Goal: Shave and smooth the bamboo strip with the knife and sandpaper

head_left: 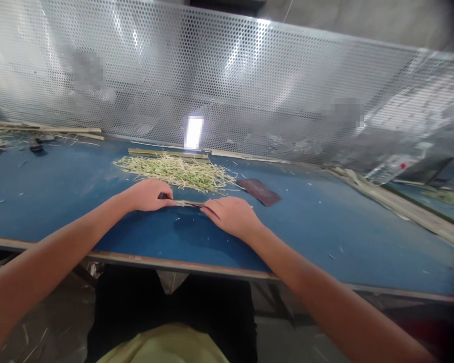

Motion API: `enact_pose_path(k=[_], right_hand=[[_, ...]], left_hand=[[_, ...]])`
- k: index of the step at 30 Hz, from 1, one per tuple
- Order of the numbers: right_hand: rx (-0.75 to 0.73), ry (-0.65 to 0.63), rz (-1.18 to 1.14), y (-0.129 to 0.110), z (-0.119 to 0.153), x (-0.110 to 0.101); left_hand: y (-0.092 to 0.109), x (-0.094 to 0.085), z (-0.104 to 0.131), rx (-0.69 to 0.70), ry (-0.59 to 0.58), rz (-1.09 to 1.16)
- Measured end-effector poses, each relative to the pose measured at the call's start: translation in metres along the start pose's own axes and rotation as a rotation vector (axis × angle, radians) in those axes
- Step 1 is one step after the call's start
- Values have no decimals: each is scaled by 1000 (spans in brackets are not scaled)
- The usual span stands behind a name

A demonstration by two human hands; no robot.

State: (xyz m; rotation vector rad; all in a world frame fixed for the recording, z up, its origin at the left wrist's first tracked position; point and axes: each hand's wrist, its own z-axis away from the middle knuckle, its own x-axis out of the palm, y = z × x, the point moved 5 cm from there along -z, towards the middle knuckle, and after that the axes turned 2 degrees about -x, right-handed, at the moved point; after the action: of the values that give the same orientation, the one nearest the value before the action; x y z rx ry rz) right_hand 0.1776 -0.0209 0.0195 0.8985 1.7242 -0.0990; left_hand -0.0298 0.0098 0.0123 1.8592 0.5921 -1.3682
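Observation:
Over the blue tabletop, my left hand pinches the left end of a thin pale stalk between thumb and fingertips. My right hand is closed over the same stalk farther right, knuckles up. A narrow dark sliver, perhaps a blade, shows at the right fingertips; its kind is unclear. Just beyond both hands lies a loose heap of pale green and straw-coloured shavings. A dark brown flat sheet, looking like sandpaper, rests right of the heap.
A perforated metal screen rises along the back of the blue table. Long flat strips lie behind the heap. More strips and a dark tool lie far left. A long pale strip bundle and a clear bottle are at right.

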Motion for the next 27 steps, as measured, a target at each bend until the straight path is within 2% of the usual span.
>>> enact_pose_path(k=[8, 15, 21, 27], right_hand=[[-207, 32, 125, 1, -5, -1], [-265, 55, 203, 2, -7, 6], [-223, -47, 165, 1, -7, 12], [-110, -249, 121, 3, -11, 16]], left_hand=[[2, -3, 0, -24, -41, 64], [-3, -1, -2, -20, -49, 99], [-2, 0, -4, -33, -87, 107], [-5, -2, -6, -54, -96, 87]])
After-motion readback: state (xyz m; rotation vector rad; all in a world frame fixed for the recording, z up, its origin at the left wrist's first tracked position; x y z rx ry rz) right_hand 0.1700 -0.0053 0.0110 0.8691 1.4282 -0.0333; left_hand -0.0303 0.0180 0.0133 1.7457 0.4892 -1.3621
